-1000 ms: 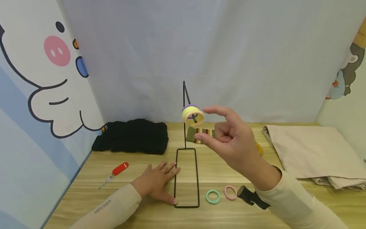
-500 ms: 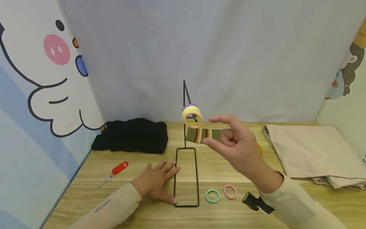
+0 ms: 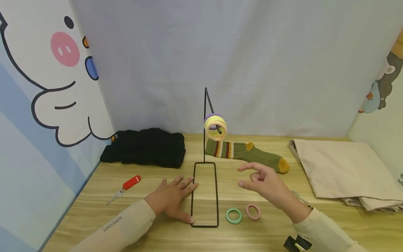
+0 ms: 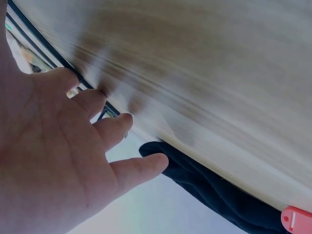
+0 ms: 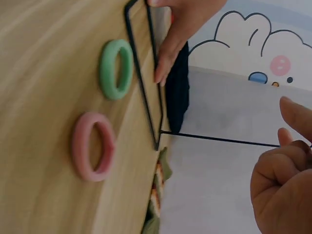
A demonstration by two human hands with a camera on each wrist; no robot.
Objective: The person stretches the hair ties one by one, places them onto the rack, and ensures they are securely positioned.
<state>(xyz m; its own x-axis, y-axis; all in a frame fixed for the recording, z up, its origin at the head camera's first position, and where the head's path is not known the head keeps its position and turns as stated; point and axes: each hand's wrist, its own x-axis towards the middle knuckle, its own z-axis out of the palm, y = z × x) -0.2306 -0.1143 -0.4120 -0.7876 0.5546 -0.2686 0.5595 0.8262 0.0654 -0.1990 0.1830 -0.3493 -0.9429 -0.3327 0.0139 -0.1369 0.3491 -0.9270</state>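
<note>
A black wire stand (image 3: 216, 196) with a rectangular base rises from the wooden table. Purple, yellow and peach hair ties (image 3: 216, 128) hang around its sloping arm. My left hand (image 3: 171, 200) lies spread on the table, fingertips and thumb resting on the base's left bar. To the right of the stand, my right hand (image 3: 267, 183) is held above the table with index finger and thumb extended apart and nothing between them; its other fingers are curled in. Just below it on the table lie a green hair tie (image 3: 234, 216) and a pink hair tie (image 3: 253, 212), both also in the right wrist view.
A folded black cloth (image 3: 145, 147) lies at the back left, and a key with a red tag (image 3: 131, 182) in front of it. Behind the right hand is a striped green sock (image 3: 248, 154). A folded beige cloth (image 3: 346, 168) covers the right side.
My right hand has moved down and away from the hanging hair ties, toward the two on the table, uncovering the sock. The left hand stays on the base.
</note>
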